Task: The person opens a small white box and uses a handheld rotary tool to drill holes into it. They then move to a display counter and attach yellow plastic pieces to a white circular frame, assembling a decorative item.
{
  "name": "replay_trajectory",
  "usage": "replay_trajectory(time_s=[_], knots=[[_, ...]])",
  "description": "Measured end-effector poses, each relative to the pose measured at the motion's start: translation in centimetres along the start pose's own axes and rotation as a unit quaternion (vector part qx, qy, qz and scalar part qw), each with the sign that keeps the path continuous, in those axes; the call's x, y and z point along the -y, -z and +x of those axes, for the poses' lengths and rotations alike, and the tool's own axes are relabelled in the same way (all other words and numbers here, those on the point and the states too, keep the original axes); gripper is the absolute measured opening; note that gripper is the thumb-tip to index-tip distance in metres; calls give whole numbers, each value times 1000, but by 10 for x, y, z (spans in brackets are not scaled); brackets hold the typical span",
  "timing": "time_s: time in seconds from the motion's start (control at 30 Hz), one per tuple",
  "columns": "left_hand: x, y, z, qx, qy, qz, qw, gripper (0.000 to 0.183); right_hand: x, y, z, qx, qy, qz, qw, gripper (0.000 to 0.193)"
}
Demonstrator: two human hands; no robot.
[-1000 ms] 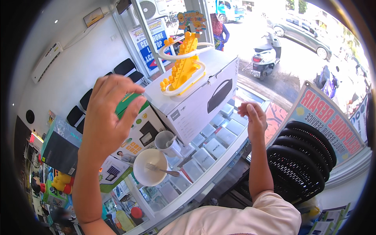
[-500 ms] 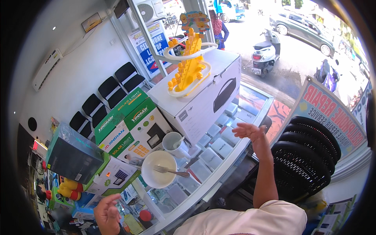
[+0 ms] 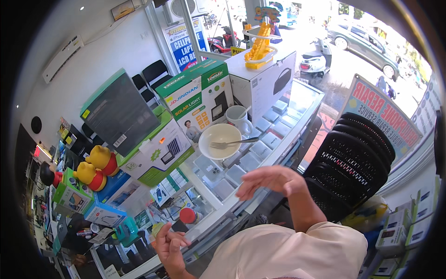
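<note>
A round white bowl (image 3: 211, 135) with a metal fork (image 3: 239, 142) stood on the white-framed glass worktop (image 3: 218, 216).
The right grip (image 3: 278, 180), empty, fingers extended, hovered nearer the body, apart from it; the left grip (image 3: 171, 251), loosely opened, hung near a round red-capped container (image 3: 188, 215).

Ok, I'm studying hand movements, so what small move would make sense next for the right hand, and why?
Perhaps ease the right hand forward to the fork: the hand looks empty, and the fork lies across the white bowl with its handle jutting past the rim on the right, the side nearer that hand. That end seems the simplest part to grip.
</note>
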State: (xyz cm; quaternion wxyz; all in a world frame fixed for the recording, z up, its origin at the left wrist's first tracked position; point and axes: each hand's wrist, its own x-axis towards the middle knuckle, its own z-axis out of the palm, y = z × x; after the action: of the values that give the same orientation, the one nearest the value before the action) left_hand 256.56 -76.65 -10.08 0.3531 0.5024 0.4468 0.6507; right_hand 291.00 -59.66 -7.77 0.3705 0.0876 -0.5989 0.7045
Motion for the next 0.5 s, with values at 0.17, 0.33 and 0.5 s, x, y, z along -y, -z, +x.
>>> replay_trajectory(time_s=[0.17, 0.33, 0.5], knots=[[-4, 73, -56, -80, -24, -14, 996, 38, -110, -123, 59, 123, -237, -87, 960, 65], [-11, 127, -102, -91, 35, 61, 993, 62, -169, -210, 93, 220, -291, -136, 921, 56], [-12, 140, -122, -181, -42, -101, 977, 37, -181, -240, 101, 232, -256, -138, 928, 52]])
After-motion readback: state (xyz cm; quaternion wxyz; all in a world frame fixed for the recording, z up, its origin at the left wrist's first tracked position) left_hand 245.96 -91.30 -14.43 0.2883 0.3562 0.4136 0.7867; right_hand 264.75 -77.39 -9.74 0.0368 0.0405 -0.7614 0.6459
